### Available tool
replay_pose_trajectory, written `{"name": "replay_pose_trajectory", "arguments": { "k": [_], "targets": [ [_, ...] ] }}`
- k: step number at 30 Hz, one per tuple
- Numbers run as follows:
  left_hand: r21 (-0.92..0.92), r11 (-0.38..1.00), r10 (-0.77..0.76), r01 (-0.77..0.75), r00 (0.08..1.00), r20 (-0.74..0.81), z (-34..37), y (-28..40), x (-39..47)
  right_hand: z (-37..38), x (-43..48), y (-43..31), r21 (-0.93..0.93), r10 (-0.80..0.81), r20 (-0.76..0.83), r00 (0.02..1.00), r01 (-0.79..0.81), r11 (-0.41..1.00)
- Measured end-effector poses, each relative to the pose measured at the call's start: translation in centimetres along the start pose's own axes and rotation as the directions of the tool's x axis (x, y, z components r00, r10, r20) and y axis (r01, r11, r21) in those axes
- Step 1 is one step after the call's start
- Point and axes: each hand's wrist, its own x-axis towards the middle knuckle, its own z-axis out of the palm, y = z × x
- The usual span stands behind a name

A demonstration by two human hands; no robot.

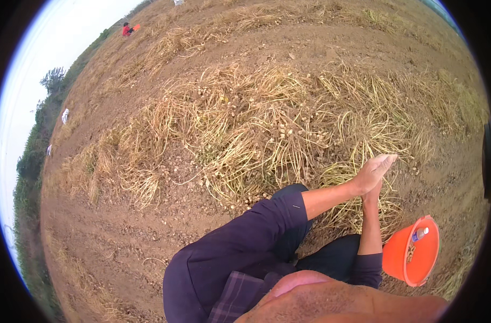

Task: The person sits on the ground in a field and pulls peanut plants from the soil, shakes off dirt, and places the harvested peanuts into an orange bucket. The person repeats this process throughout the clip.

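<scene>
My left hand [375, 171] and my right hand [372, 193] are together above dried peanut plants, in front of my right side. The left hand's fingers lie straight, and it covers most of the right hand. Whether anything is between the palms is hidden. Below and around the hands spread pale, straw-like peanut plants [364, 131] with pods at their roots. An orange plastic bucket [395, 254] leans with its mouth to the right, beside my right forearm. Inside it are a few peanut pods [410, 253] and a plastic bottle [420, 234] with a white cap.
A long heap of pulled peanut plants [253, 137] crosses the brown soil before my bent legs [330, 252]. Far off at the upper left, a person in red [127, 30] is by an orange object [136, 27]. White sacks [65, 116] stand near the field's edge.
</scene>
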Motion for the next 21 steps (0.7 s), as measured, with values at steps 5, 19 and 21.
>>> {"name": "replay_pose_trajectory", "arguments": {
  "k": [5, 19, 21],
  "targets": [
    [0.035, 0.998, -0.046, 0.045, 0.998, 0.04, 0.7, -0.7, 0.9, -0.8, 0.3, 1.0, -0.014, 0.023, -0.019, 1.0, -0.023, 1.0],
    [0.077, 0.992, -0.1, 0.098, 0.995, 0.014, 0.5, -0.9, -0.4, 0.3, -0.5, 0.3, -0.012, 0.049, -0.052, 0.997, -0.05, 0.999],
    [0.096, 0.99, -0.107, 0.104, 0.994, 0.022, 1.4, -0.9, 0.0, -0.6, -0.3, 0.7, -0.01, 0.052, -0.054, 0.997, -0.053, 0.999]
  ]
}}
